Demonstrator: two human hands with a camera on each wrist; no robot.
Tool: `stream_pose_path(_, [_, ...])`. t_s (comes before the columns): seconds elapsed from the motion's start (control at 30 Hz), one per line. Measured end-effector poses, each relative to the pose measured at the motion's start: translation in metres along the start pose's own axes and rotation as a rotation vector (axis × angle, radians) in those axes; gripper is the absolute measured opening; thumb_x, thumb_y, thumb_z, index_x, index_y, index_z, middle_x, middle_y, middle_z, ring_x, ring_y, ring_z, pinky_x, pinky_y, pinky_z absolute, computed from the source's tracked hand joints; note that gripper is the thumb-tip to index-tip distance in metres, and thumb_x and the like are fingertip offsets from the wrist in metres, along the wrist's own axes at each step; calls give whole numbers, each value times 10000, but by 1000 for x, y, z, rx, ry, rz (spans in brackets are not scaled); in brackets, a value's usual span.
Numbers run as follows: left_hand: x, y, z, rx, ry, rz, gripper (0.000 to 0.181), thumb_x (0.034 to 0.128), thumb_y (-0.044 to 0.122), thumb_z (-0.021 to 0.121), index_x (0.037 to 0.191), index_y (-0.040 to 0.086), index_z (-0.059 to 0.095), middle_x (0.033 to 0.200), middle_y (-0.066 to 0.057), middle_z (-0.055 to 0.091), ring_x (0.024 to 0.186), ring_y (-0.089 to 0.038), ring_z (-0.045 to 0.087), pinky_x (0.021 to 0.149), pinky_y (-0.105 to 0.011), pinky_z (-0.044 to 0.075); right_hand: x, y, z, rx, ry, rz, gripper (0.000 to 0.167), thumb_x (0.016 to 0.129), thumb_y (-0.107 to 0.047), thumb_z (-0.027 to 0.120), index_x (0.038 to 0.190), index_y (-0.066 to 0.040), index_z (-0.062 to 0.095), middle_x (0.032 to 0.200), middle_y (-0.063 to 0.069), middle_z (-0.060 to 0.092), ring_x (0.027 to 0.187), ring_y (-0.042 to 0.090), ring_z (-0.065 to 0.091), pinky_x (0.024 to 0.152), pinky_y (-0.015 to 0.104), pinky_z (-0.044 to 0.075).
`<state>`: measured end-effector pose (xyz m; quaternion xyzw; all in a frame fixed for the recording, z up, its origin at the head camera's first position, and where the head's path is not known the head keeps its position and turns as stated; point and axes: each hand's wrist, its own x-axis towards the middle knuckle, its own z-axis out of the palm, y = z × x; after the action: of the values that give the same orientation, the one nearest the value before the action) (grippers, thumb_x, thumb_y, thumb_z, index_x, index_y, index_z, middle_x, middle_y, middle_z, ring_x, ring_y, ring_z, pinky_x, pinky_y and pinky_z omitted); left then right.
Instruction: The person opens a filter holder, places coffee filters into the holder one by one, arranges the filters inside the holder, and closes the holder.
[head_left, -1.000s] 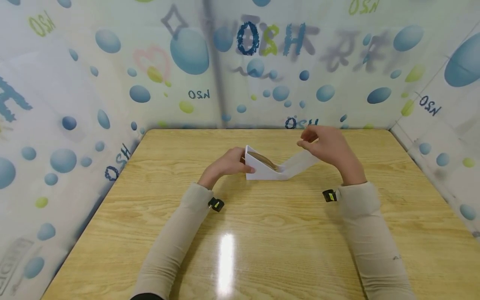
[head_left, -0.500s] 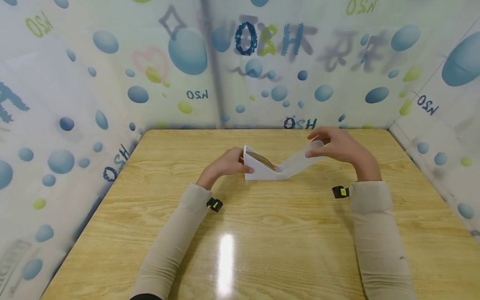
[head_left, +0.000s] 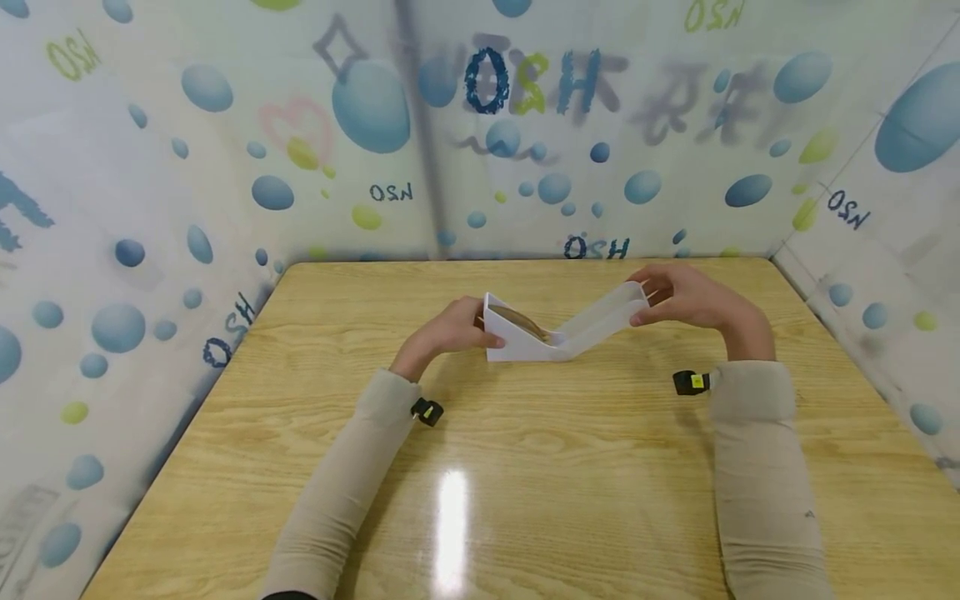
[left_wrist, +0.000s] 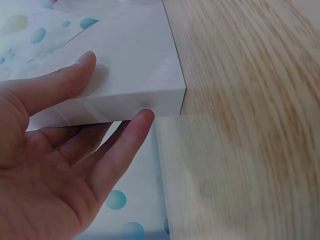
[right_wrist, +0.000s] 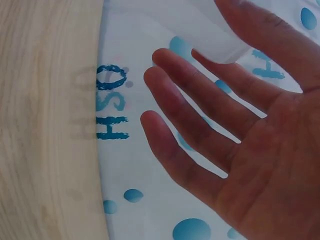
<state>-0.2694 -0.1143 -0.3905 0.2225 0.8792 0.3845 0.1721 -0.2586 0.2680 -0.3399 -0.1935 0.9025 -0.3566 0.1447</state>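
Observation:
A white plastic box (head_left: 521, 346) with sloping sides stands on the table, its translucent lid (head_left: 603, 323) swung open to the right and tilted upward. Inside the box sits something flat and brown (head_left: 519, 318); its kind cannot be made out. My left hand (head_left: 450, 327) grips the box's tall left end, thumb on the near side, as the left wrist view shows with the thumb on the white wall (left_wrist: 135, 55). At the lid's raised far end, my right hand (head_left: 693, 296) holds the edge between thumb and fingers. In the right wrist view the other fingers (right_wrist: 185, 115) are spread.
The wood-grain table (head_left: 540, 467) reaches back to a patterned wall sheet (head_left: 465, 200) with blue drops and letters. Small black devices sit at the left cuff (head_left: 427, 411) and right cuff (head_left: 691, 382).
My right hand has moved right and slightly down, from hovering by the lid to holding its raised end. The left hand keeps its grip on the box.

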Motion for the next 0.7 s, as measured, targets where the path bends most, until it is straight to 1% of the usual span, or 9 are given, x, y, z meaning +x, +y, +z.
stream_pose_path(0.13, [0,-1,0,6,3,12,390,924,120,751,1278,12,628,1190,-160,721,1007,-239,709,810,-319,550,0,6,2,19,-29,2,577,929,-223,786,1415,-36,535,1329,205,653,1182,360,665,966,473,538])
stream_pose_path(0.23, [0,-1,0,0,3,10,393,924,122,753,1282,17,629,1199,-160,721,1023,-250,712,827,-327,553,0,9,2,42,-48,-11,510,934,-195,779,1367,-39,558,1313,186,662,1155,330,675,943,418,536])
stream_pose_path(0.37, [0,0,0,-9,1,4,399,922,125,761,1286,28,630,1208,-159,720,1041,-266,712,839,-332,550,0,10,3,75,-67,-24,481,938,-176,772,1346,-31,563,1307,178,669,1140,301,678,923,358,537])
stream_pose_path(0.5, [1,-1,0,-7,-3,2,391,925,132,760,1281,30,633,1199,-156,724,1034,-258,714,826,-318,545,1,10,4,93,-71,-17,484,946,-186,763,1352,-27,552,1332,183,664,1171,301,668,952,378,541])
stream_pose_path(0.63, [0,-1,-1,-14,-9,-2,376,929,139,757,1271,35,641,1184,-153,729,1031,-260,718,815,-313,538,1,10,5,84,-66,-11,542,956,-194,752,1416,-25,519,1346,196,660,1187,323,658,973,417,539])
stream_pose_path(0.7, [-1,0,-1,-19,-13,-2,373,931,142,756,1271,37,643,1184,-154,729,1036,-265,720,817,-316,538,2,10,5,85,-65,-14,552,960,-194,747,1429,-23,513,1345,200,661,1188,330,658,970,415,542])
